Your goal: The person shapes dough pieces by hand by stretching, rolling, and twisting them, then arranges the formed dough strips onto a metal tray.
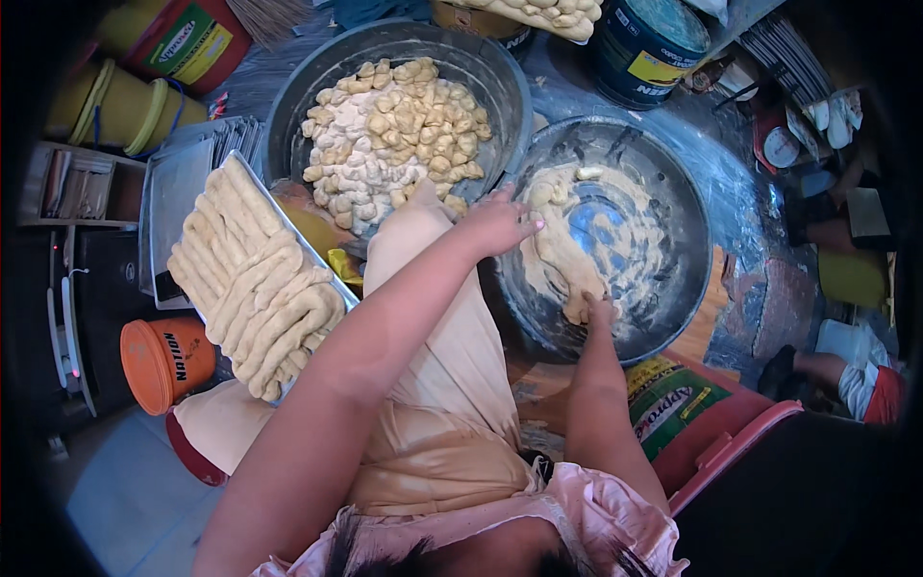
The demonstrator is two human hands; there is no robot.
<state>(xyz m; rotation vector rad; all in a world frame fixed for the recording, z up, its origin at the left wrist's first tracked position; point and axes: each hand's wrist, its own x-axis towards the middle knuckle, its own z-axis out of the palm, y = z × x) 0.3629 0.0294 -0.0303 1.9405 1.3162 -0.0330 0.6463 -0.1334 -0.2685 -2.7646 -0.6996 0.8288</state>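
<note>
A wide dark basin [694, 207] in front of me on the right holds a long strip of dough [561, 245] and a layer of pale crumbs or flour. At the strip's near end, my right hand [598, 309] is closed on the dough. My left hand [500, 223] is over the basin's left rim, close to the strip's side. Its fingers are stretched and apart, and nothing shows in them. To the left of this basin stands a second dark basin [288, 106], heaped with small lumps of dough [404, 120], some of them floury.
On my left a metal tray [288, 226] carries rows of dough ropes [252, 279]. An orange bucket [154, 370] stands beyond it. A red-rimmed bucket [711, 447] lies by my right arm. A dark paint bucket [646, 53] stands at the back. Another person's leg [817, 367] shows far right.
</note>
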